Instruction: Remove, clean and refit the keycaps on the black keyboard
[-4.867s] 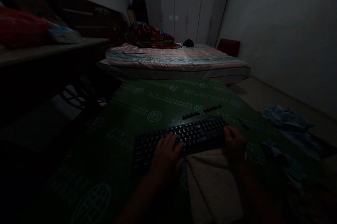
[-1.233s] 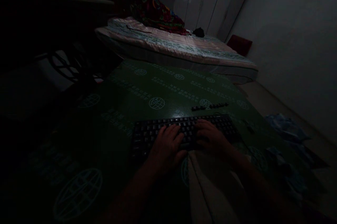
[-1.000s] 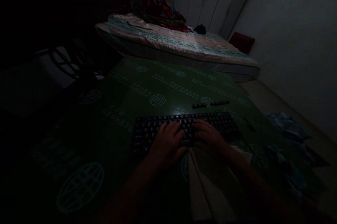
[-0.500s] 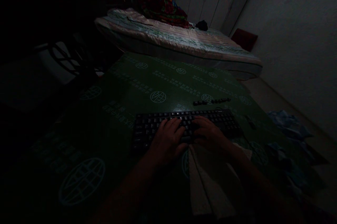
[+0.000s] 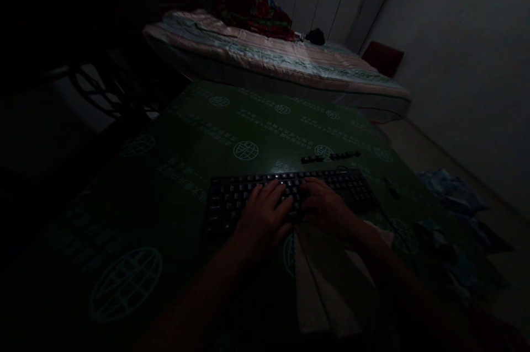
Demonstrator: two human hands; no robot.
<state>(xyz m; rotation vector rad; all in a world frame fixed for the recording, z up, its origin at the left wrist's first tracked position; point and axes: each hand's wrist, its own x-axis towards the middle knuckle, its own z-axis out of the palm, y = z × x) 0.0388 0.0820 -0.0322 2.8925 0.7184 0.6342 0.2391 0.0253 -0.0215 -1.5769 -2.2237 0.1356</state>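
A black full-size keyboard (image 5: 226, 197) lies on a green surface printed with white globes and lettering. Over its middle-left keys rests my left hand (image 5: 265, 214), fingers spread and slightly bent, holding nothing. My right hand (image 5: 327, 206) is just beside it, its fingers reaching leftward over the middle keys and slightly curled; its thumb side is dark. Behind the keyboard, small black pieces that look like keycaps (image 5: 348, 155) lie in a broken row. A light cloth or folded sheet (image 5: 310, 291) lies under my right forearm.
Beyond the green surface (image 5: 265, 131) stands a mattress (image 5: 256, 57) with a red patterned blanket (image 5: 252, 7) and a dark bundle (image 5: 315, 36). A small dark object (image 5: 391, 189) lies right of the keyboard. Bluish cloth (image 5: 449, 189) is on the floor at right.
The view has shifted a little. Both hands stay over the keyboard, with only slight finger movement; the keyboard and the row of small pieces stay in place.
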